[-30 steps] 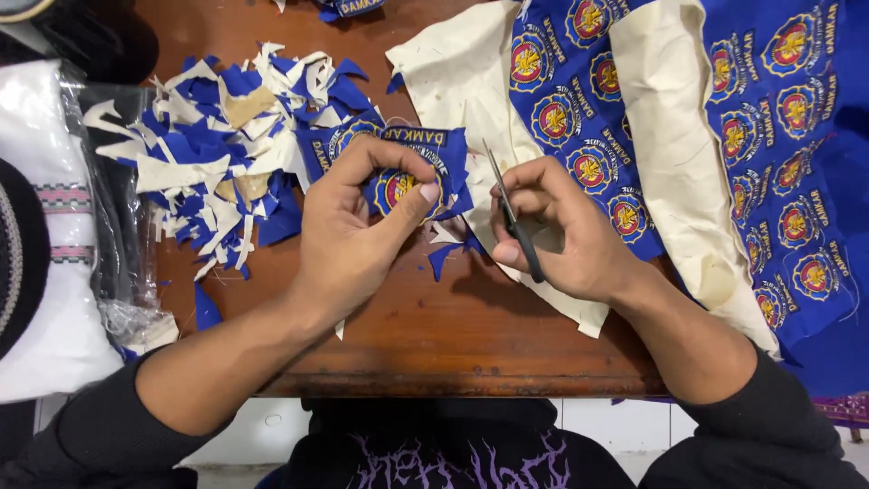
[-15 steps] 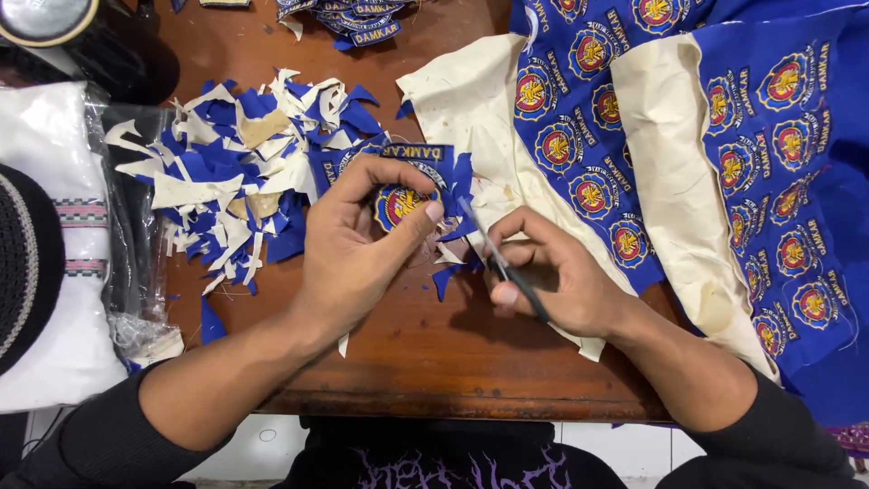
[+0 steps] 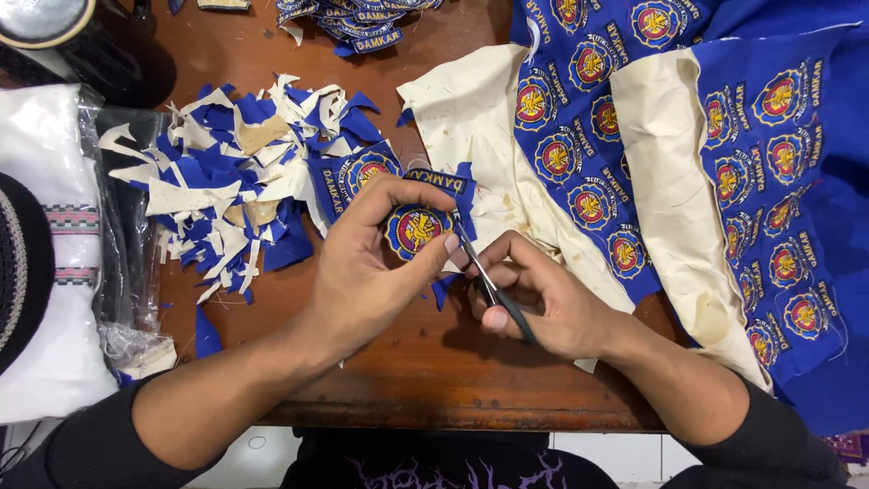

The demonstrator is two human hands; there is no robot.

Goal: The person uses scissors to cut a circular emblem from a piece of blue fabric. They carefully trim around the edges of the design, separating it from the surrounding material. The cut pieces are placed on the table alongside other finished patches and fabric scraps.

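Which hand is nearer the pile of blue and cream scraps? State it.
Left. The left hand sits just right of the scrap pile; the right hand, holding scissors, lies farther right.

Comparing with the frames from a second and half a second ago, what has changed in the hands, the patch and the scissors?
The scissors in the right hand have closed in on the round patch; their tips now meet its right edge, where earlier they stood apart. The left hand has kept hold of the patch throughout. The scrap pile, blue patch sheet and wooden table lie as before.
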